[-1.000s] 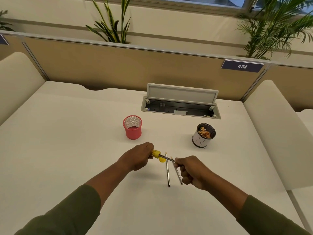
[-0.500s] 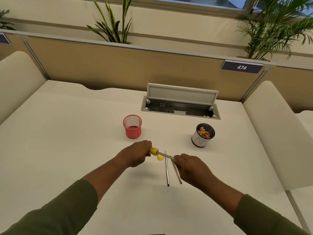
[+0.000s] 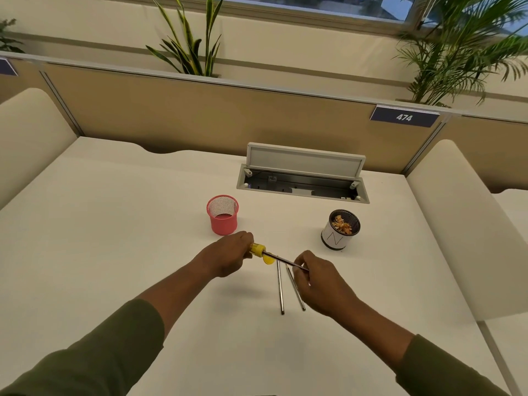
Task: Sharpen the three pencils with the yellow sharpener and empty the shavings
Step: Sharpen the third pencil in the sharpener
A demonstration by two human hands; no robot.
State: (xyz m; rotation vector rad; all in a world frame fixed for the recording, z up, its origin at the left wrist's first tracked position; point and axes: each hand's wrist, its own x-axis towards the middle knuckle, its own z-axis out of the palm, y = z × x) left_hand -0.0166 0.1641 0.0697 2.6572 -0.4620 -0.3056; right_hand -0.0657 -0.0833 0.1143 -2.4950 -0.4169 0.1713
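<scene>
Two pencils [image 3: 287, 288] lie flat on the desk [image 3: 114, 252], side by side and just apart, beneath the right hand [image 3: 320, 281]. Whether their tips are cut cannot be told at this size. A third pencil [image 3: 285, 262] is pinched in the curled fingers of the right hand, its far end seated in the yellow sharpener [image 3: 257, 250], which the left hand [image 3: 228, 255] grips with fingers wrapped round it, raised off the desk. A small yellow piece [image 3: 269, 260] sits just below the sharpener (possibly its cap or lid; unclear).

Judgement: sharpening is in progress on this pencil, with up to two more to do, and the emptying of shavings yet to follow.

Further back stand one pink mesh cup [image 3: 223, 215], nothing visible inside, and one white cup [image 3: 340, 231] already holding shavings. Beyond them, one open cable hatch [image 3: 303, 178].

Count: three pencils, one sharpener, two cups.
</scene>
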